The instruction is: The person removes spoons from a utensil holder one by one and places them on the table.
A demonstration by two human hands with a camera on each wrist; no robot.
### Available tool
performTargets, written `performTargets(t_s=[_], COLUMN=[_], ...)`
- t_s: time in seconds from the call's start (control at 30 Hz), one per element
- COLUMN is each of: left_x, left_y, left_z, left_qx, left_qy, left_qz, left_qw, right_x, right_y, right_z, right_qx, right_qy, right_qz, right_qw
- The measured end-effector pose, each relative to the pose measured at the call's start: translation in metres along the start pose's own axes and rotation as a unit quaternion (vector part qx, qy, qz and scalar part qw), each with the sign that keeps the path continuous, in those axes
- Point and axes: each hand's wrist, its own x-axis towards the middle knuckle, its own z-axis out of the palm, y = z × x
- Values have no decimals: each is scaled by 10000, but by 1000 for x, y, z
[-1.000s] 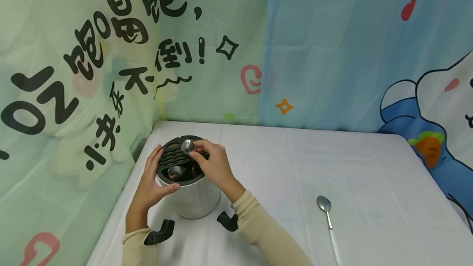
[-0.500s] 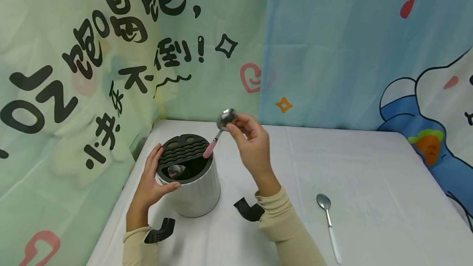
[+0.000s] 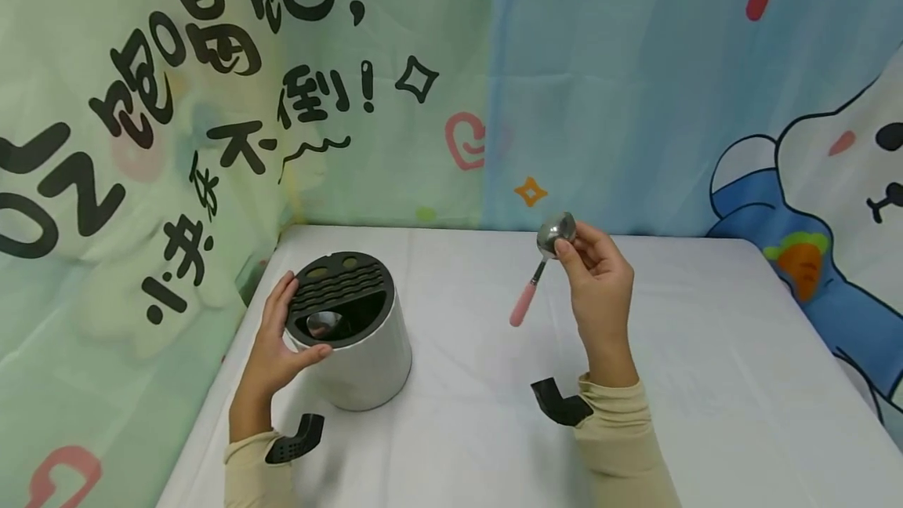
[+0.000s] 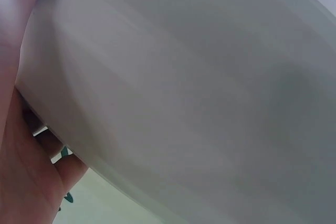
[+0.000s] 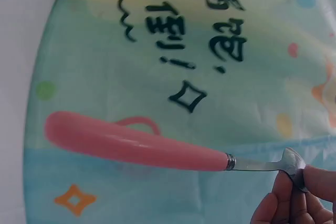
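A white round cutlery holder (image 3: 367,367) with a black slotted top (image 3: 339,288) stands at the left of the table. One metal spoon (image 3: 324,324) sits in its open front section, bowl upward. My left hand (image 3: 271,359) holds the holder by its left side, thumb at the near rim and fingers along the far left edge; the holder's wall fills the left wrist view. Away to the right and above the table, my right hand (image 3: 600,288) pinches a pink-handled spoon (image 3: 524,302) by its bowl. Its pink handle (image 5: 136,142) points down to the left.
The white-covered table (image 3: 473,429) runs back to a printed cloth backdrop (image 3: 395,179) with lettering on the left and a cartoon figure (image 3: 811,202) on the right. My right forearm (image 3: 624,445) covers the spot where another spoon lay in the earlier views.
My right hand has lifted the pink-handled spoon out of the holder and carried it to the right. The left hand stays on the holder. The head view has shifted slightly.
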Motion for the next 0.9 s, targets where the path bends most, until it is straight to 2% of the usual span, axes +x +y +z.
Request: performTargets(t_s=[0.1, 0.17, 0.3, 0.43, 0.57, 0.7, 0.9], left_x=[0, 1, 2, 2, 2, 1, -2], left_y=[0, 1, 2, 3, 4, 4, 4], left_z=[-1, -2, -2, -2, -2, -1, 0], left_qx=[6, 0, -29, -27, -12, 2, -14], left_qy=[24, 34, 45, 60, 70, 59, 61], left_qz=[-27, -41, -29, -33, -80, -115, -164], left_qw=[10000, 10000, 10000, 10000, 9999, 9999, 9998], right_x=[-5, -11, -26, -38, -48, -59, -70], right_y=[14, 25, 55, 85, 110, 131, 148], right_z=[-15, -24, -41, -55, -64, -70, -71], right_qx=[-722, -1209, -2035, -2416, -2690, -2986, -3382], right_qy=[-54, -123, -572, -1200, -1616, -1852, -2005], right_qz=[418, 831, 1741, 2369, 2641, 2735, 2671], right_qw=[9965, 9891, 9618, 9333, 9120, 8954, 8798])
